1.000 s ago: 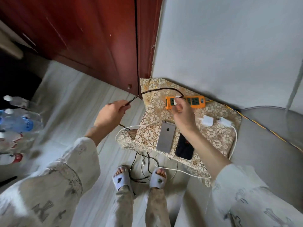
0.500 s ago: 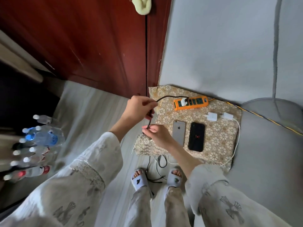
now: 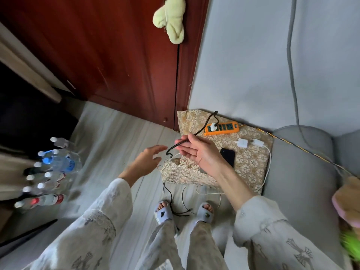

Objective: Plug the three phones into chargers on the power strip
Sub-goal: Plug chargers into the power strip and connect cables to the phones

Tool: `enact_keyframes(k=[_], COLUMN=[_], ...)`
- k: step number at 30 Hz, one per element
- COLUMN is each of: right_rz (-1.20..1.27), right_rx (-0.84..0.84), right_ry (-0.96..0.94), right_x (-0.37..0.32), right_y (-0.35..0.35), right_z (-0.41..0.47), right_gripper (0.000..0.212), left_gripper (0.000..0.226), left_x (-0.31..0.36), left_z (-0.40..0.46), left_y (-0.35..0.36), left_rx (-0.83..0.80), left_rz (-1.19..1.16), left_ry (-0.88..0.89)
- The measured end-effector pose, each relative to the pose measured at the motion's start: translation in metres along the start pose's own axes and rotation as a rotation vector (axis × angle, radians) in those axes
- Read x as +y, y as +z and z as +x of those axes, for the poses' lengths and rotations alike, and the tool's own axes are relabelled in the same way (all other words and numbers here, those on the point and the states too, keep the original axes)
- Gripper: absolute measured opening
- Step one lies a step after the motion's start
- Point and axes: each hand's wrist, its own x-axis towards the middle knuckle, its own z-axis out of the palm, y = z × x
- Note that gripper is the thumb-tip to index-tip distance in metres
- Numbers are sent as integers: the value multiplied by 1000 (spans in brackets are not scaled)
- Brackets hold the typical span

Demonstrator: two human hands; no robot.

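An orange power strip [image 3: 224,129] lies at the back of a flower-patterned cloth [image 3: 250,168]. One white charger [image 3: 213,127] sits in its left socket. A black braided cable [image 3: 206,121] runs from that charger to my right hand [image 3: 200,153], which is palm up and holds the cable at the fingertips; the free end dangles below. My left hand [image 3: 147,160] hovers just left of it, fingers spread, holding nothing. A black phone [image 3: 228,155] lies partly behind my right hand, and only a sliver of the silver phone [image 3: 202,170] shows. Two loose white chargers [image 3: 249,142] lie right of the phones.
Several water bottles [image 3: 54,166] stand on the floor at left. A red wooden door [image 3: 116,55] with a pale green towel [image 3: 171,18] is ahead. A grey cushion [image 3: 302,172] lies to the right. Loose cables [image 3: 175,201] trail between my slippered feet.
My right hand left the charger on the strip, took the black cable and lifted it above the phones. My left hand let go of the cable and opened.
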Motion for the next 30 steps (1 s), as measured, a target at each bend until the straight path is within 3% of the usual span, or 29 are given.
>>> enact_keyframes(k=[4,7,10,12,15,18,22,27,30], right_rz=[238,424,505,363,-159,-502,-572,-833,-687], right_rx=[-71,-64,-65,-82,-53,-158,-249,-191,-197], right_ry=[37,23,-21,-23,-74,-125,-180,-297,-372], right_x=[-32,-56,-74,-77,-69,-65,-79,-99,-113], right_y=[9,12,8,9,18,38,61,57,49], right_z=[-14,-20,-27,-32,-41,-52,-59,-63,-67], right_gripper=[24,37,32,28,35,45,39,22,15], left_gripper=[32,16,17,20,26,21,16,18,23], left_x=[12,23,38,55,94,140,185,213,218], left_z=[-14,-22,-30,-35,-45,-56,-64,-65,-63], left_y=[7,0,-22,-42,-74,-103,-129,-144,-143], left_rx=[34,237,430,464,403,343,304,251,239], left_rz=[25,-8,-43,-117,-299,-505,-642,-880,-951], left_ry=[41,67,91,130,201,258,251,215,216])
